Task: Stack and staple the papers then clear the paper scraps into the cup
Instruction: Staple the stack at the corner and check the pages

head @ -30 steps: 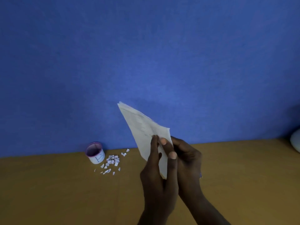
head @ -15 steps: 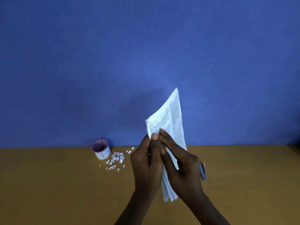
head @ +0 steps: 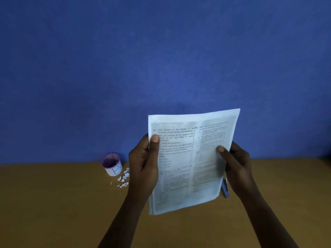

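Observation:
A stack of printed white papers (head: 189,163) stands upright in the air over the table, its printed face toward me. My left hand (head: 143,169) grips its left edge, thumb on the front. At the right edge my right hand (head: 236,165) holds it the same way. A small white cup (head: 112,164) with a purple rim and a letter on its side stands on the table to the left. Several white paper scraps (head: 124,178) lie beside the cup. A blue stapler (head: 225,188) lies on the table, partly hidden behind the papers and my right hand.
The brown wooden table (head: 62,203) runs across the lower view. A blue wall (head: 161,59) rises directly behind it.
The stack has turned from edge-on to facing me flat. My hands have moved apart from a joint pinch at one corner to the left and right edges.

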